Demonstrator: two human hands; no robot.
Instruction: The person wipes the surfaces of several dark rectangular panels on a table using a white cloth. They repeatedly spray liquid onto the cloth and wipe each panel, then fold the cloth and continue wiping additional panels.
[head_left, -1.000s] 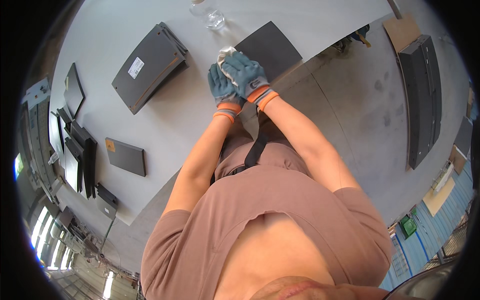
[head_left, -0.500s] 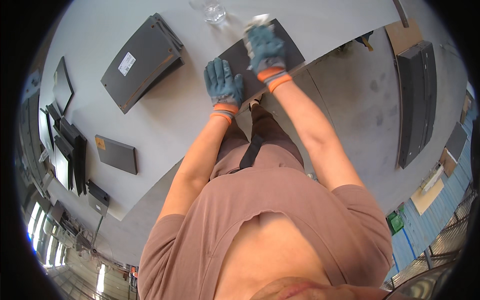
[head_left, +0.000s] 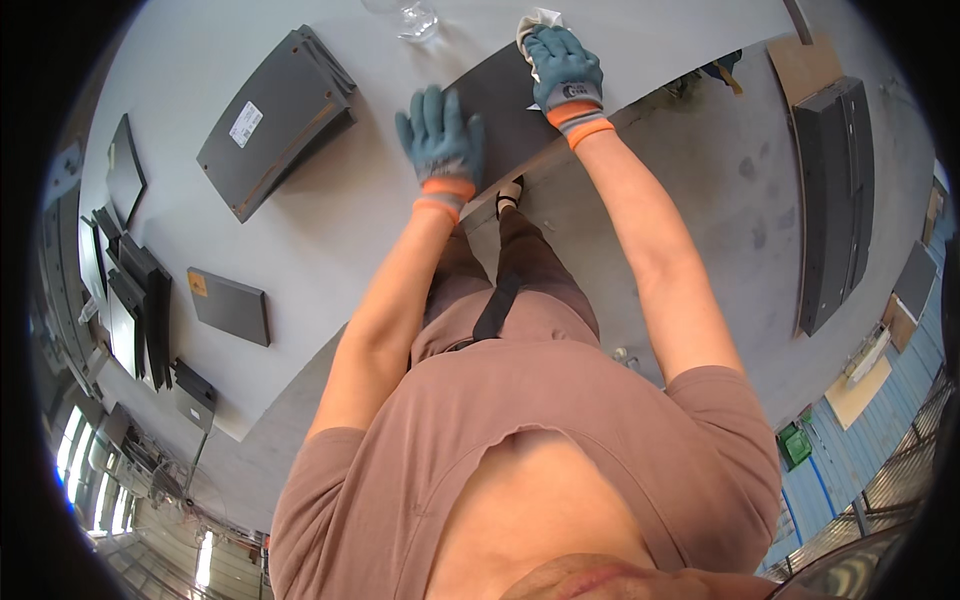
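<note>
Left grip (head_left: 438, 140)'s flat and open over the near end of a dark panel (head_left: 500, 95), kinda blurry; right grip (head_left: 567, 70)'s bunched round a whitish cloth (head_left: 541, 20) at its far end. Off left of the left grip, a panel stack (head_left: 285, 105) wears a white label (head_left: 245, 124), print too tiny to read.

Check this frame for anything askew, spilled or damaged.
The dark panels at far left lie askew, overlapping at uneven angles, unlike the neater labelled stack nearby. I see no spill or clear damage.

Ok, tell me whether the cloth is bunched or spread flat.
Bunched: the cloth shows crumpled folds around the right hand.
</note>
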